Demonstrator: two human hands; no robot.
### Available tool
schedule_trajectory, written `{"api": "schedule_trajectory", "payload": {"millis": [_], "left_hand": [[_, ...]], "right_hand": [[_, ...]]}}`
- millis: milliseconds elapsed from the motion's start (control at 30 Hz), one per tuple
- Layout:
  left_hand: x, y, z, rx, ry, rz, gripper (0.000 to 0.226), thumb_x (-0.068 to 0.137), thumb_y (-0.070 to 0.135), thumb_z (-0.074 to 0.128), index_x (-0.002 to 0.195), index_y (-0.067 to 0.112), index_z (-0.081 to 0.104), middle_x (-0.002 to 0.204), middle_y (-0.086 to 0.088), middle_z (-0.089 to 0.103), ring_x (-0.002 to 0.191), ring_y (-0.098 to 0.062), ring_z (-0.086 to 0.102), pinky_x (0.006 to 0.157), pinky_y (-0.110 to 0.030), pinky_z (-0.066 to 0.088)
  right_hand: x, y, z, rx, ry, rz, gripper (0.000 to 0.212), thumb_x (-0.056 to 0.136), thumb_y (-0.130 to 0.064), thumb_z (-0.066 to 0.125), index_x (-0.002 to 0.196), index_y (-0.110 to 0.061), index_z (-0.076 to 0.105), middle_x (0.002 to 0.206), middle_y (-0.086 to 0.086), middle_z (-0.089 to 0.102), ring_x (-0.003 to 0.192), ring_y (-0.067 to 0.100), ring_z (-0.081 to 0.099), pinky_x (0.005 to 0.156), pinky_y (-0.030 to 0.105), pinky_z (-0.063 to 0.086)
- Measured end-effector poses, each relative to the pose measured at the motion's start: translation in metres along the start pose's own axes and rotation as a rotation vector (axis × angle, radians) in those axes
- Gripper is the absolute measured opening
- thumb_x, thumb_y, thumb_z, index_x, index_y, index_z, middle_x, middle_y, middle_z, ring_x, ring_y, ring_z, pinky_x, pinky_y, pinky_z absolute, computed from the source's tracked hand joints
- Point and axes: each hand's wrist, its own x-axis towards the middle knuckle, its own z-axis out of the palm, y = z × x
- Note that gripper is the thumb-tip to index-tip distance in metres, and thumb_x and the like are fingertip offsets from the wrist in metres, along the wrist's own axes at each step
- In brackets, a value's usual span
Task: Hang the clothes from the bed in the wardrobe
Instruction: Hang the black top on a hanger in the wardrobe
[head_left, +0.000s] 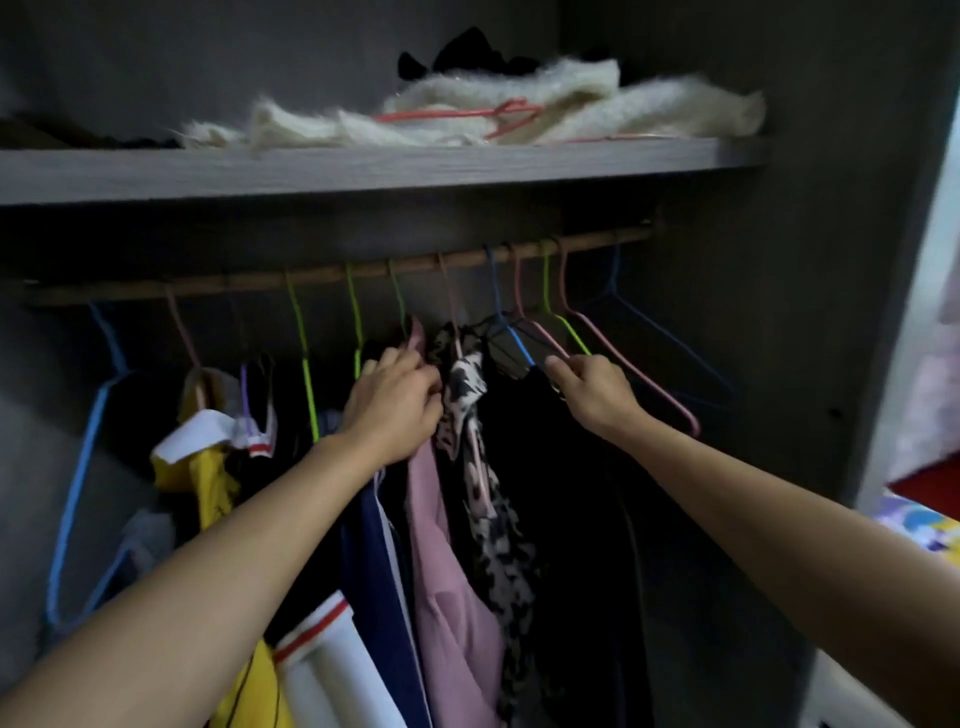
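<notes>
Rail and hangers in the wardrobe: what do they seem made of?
The rail looks like brown wood or bamboo, matte, with faint knots. The hangers look like thin wire with a coloured plastic coating: slim, bent, bright pink, green and blue.

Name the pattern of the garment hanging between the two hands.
The garment has a black-and-white animal print; head view.

A grey wooden shelf (363, 176) spans the wardrobe (753, 312). On it lies a crumpled white fluffy garment (571, 109), with a coral wire hanger (467, 115) resting on top and a black cloth (467, 52) bunched behind it. Under the shelf a brown rail (332, 273) carries a row of coloured wire hangers (304, 332), most draped with clothes (452, 545), while a pink hanger (623, 358) and a blue hanger (675, 343) at the right end hang bare.
</notes>
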Motion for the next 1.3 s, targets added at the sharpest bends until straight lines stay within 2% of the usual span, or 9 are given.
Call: {"api": "schedule_trajectory", "payload": {"millis": [133, 267, 500, 767, 867, 1000, 1167, 1233, 1300], "left_hand": [[0.0, 0.054, -0.004, -0.156, 0.05, 0.051, 0.025, 0.083, 0.026, 0.051, 0.093, 0.012, 0.069, 0.097, -0.01, 0.065, 0.099, -0.033, 0.055, 0.089, -0.042, 0.044], [0.01, 0.114, -0.005, -0.425, 0.008, 0.03, 0.019, 0.086, 0.016, 0.059, 0.099, 0.009, 0.069, 0.099, -0.012, 0.067, 0.098, -0.031, 0.061, 0.083, -0.036, 0.048], [0.047, 0.204, 0.007, -0.99, -0.138, -0.653, 0.041, 0.092, 0.013, 0.047, 0.132, 0.008, 0.049, 0.132, -0.013, 0.054, 0.122, -0.03, 0.05, 0.097, -0.029, 0.038], [0.086, 0.224, 0.023, -1.272, -0.094, -0.962, 0.04, 0.093, 0.01, 0.041, 0.131, -0.002, 0.042, 0.13, -0.02, 0.052, 0.116, -0.036, 0.054, 0.098, -0.041, 0.046], [0.092, 0.208, 0.043, -1.365, -0.129, -1.057, 0.036, 0.09, 0.012, 0.041, 0.123, 0.001, 0.049, 0.12, -0.019, 0.06, 0.101, -0.035, 0.061, 0.089, -0.044, 0.052], [0.096, 0.197, 0.049, -1.543, -0.09, -1.057, 0.018, 0.098, 0.017, 0.042, 0.087, 0.008, 0.054, 0.071, -0.011, 0.058, 0.058, -0.021, 0.054, 0.055, -0.03, 0.044], [0.117, 0.185, 0.046, -1.5, 0.131, -0.95, 0.031, 0.094, 0.021, 0.04, 0.105, -0.002, 0.057, 0.103, -0.036, 0.062, 0.091, -0.052, 0.062, 0.073, -0.062, 0.05], [0.118, 0.184, 0.027, -1.467, 0.151, -0.898, 0.028, 0.096, 0.024, 0.039, 0.094, 0.006, 0.059, 0.07, -0.021, 0.059, 0.062, -0.036, 0.06, 0.056, -0.049, 0.051], [0.112, 0.185, 0.009, -1.512, 0.134, -0.883, 0.028, 0.099, 0.024, 0.037, 0.081, 0.012, 0.054, 0.06, -0.004, 0.046, 0.047, -0.019, 0.044, 0.044, -0.034, 0.04]], "right_hand": [[-0.027, 0.031, -0.047, 0.002, -0.052, 0.07, 0.021, 0.097, -0.032, 0.054, 0.103, -0.019, 0.068, 0.079, -0.006, 0.062, 0.07, 0.005, 0.057, 0.058, 0.024, 0.043], [-0.06, 0.069, -0.086, 0.007, 0.074, 0.133, 0.014, 0.089, -0.029, 0.059, 0.09, -0.023, 0.072, 0.084, 0.004, 0.07, 0.078, 0.022, 0.065, 0.073, 0.033, 0.054], [-0.125, 0.131, -0.141, 0.04, -0.014, 0.215, 0.017, 0.088, -0.024, 0.063, 0.071, -0.025, 0.066, 0.067, 0.001, 0.067, 0.064, 0.018, 0.064, 0.066, 0.039, 0.057], [-0.168, 0.169, -0.175, 0.066, -0.106, 0.289, 0.012, 0.094, -0.018, 0.057, 0.089, -0.018, 0.068, 0.082, 0.011, 0.072, 0.078, 0.028, 0.07, 0.062, 0.035, 0.057], [-0.166, 0.171, -0.179, 0.08, -0.111, 0.327, 0.012, 0.096, -0.021, 0.055, 0.094, -0.017, 0.066, 0.086, 0.009, 0.071, 0.081, 0.022, 0.071, 0.061, 0.029, 0.057], [-0.15, 0.157, -0.169, 0.119, -0.111, 0.347, 0.012, 0.097, -0.017, 0.055, 0.097, -0.014, 0.066, 0.082, 0.007, 0.069, 0.071, 0.016, 0.069, 0.051, 0.019, 0.049], [-0.125, 0.137, -0.144, 0.218, -0.123, 0.363, 0.012, 0.097, -0.013, 0.054, 0.098, -0.012, 0.066, 0.077, 0.006, 0.068, 0.064, 0.012, 0.067, 0.049, 0.021, 0.048], [-0.118, 0.129, -0.137, 0.248, -0.119, 0.351, 0.013, 0.097, -0.011, 0.052, 0.098, -0.011, 0.065, 0.076, 0.005, 0.067, 0.065, 0.014, 0.067, 0.047, 0.021, 0.046], [-0.114, 0.122, -0.131, 0.273, -0.11, 0.34, 0.013, 0.096, -0.01, 0.052, 0.097, -0.009, 0.065, 0.075, 0.005, 0.066, 0.067, 0.017, 0.066, 0.047, 0.022, 0.046]]}}
